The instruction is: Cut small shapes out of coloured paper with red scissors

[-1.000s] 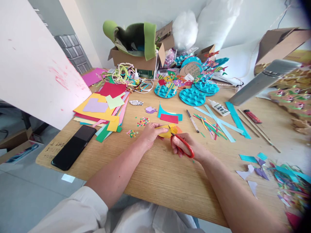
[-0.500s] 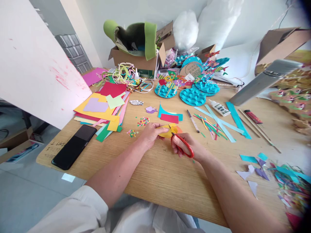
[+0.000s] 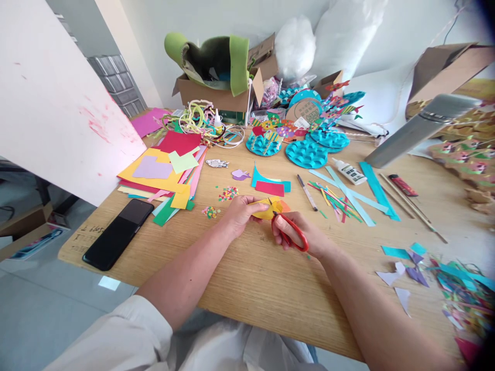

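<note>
Between thumb and fingers, my left hand (image 3: 240, 214) pinches a piece of yellow paper (image 3: 262, 211) above the table. My right hand (image 3: 292, 231) is wrapped round the red handles of a pair of scissors (image 3: 300, 238). The dark blades meet the yellow paper, close to my left fingertips. Just beyond lie a red paper rectangle (image 3: 269, 188) and a blue paper piece (image 3: 260, 175). Small piles of coloured paper dots (image 3: 228, 194) sit to the left of the paper, with a purple paper fish (image 3: 241, 175) behind them.
A phone (image 3: 118, 234) and stacked coloured paper (image 3: 154, 174) are on the left. A pen (image 3: 307, 192), thin paper strips (image 3: 334, 201), a glue bottle (image 3: 350, 171) and a grey flask (image 3: 423, 129) stand or lie rightward. Paper scraps (image 3: 460, 293) cover the right edge. Blue egg-tray discs (image 3: 307, 154) are behind.
Almost nothing differs. Both hands stay in place with the yellow paper and scissors; the blades and right fingers show only a very slight shift.
</note>
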`<action>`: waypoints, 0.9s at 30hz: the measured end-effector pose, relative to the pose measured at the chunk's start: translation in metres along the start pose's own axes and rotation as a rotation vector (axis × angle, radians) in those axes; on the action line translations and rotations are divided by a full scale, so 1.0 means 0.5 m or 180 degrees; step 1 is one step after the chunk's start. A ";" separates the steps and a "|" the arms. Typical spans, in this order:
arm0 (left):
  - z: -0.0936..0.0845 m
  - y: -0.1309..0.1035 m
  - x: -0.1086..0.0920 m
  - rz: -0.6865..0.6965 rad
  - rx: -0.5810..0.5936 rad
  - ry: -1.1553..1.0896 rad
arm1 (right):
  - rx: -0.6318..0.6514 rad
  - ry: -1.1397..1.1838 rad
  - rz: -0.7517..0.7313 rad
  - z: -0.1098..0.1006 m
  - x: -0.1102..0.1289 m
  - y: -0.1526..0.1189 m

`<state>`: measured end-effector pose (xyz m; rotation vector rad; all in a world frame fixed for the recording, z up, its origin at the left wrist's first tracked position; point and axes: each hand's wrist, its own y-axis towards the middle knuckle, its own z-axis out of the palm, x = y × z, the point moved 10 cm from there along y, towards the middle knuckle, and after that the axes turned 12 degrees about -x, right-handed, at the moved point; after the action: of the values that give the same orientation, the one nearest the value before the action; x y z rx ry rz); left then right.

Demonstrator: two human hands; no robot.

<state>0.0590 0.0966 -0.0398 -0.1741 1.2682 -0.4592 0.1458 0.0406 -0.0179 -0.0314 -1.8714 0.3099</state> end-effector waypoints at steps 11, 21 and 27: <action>0.002 -0.003 -0.002 0.0000 0.0022 -0.0003 | -0.0083 -0.0028 0.0058 -0.005 -0.003 0.000; 0.000 0.001 0.001 -0.0025 0.0018 -0.0022 | -0.0081 -0.0020 0.0061 -0.006 -0.012 0.003; 0.002 -0.001 0.000 -0.0057 0.0036 -0.0051 | -0.0065 0.0024 0.0055 -0.005 -0.015 0.002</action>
<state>0.0600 0.0961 -0.0393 -0.1795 1.2491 -0.4795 0.1504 0.0410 -0.0242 -0.0626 -1.8678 0.3022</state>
